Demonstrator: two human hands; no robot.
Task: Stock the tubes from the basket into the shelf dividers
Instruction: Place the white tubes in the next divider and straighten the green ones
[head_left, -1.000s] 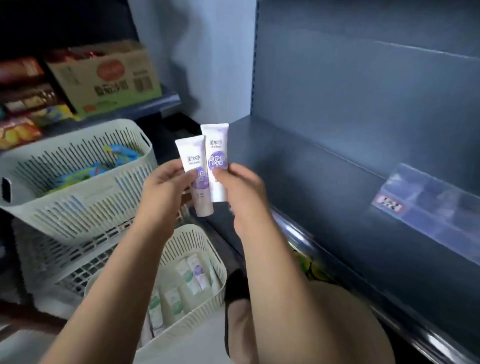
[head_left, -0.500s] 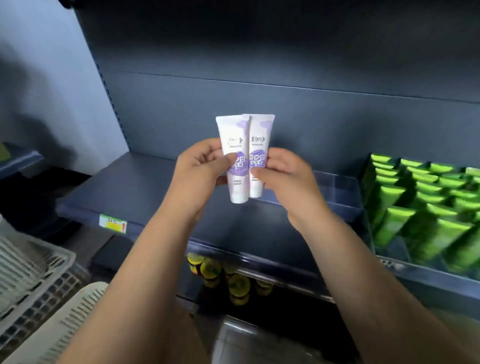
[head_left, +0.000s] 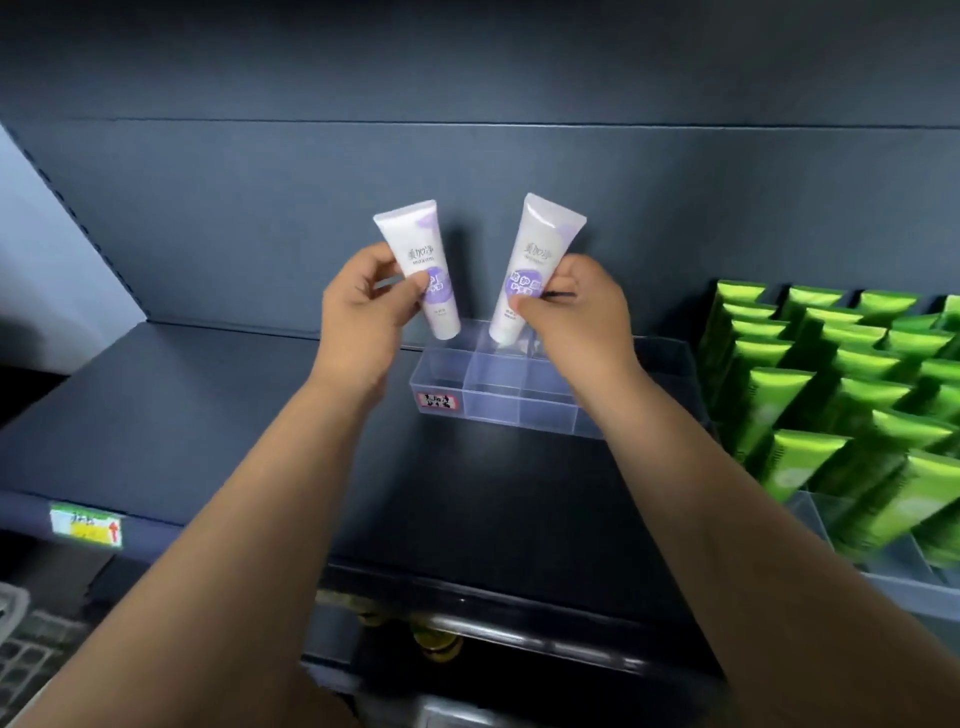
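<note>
My left hand (head_left: 363, 306) grips a white tube with a purple label (head_left: 420, 254), cap end down. My right hand (head_left: 576, 306) pinches a second white and purple tube (head_left: 540, 244), also cap down and tilted right. Both tubes hang just above the back cells of a clear plastic divider (head_left: 493, 402) that stands on the dark shelf (head_left: 249, 415). The right tube's cap is at the rim of a back cell. The divider's visible cells hold nothing. The basket shows only as a sliver at the lower left edge (head_left: 10, 608).
Rows of green tubes (head_left: 841, 395) fill clear dividers at the right. A yellow price tag (head_left: 85, 527) sits on the shelf's front edge. Round yellow items (head_left: 436, 644) show on the lower shelf. The shelf's back panel rises right behind the divider.
My view swung from the baskets to the shelf. My hands carried the two tubes up to the clear divider and drew them apart, from side by side to a splayed gap.
</note>
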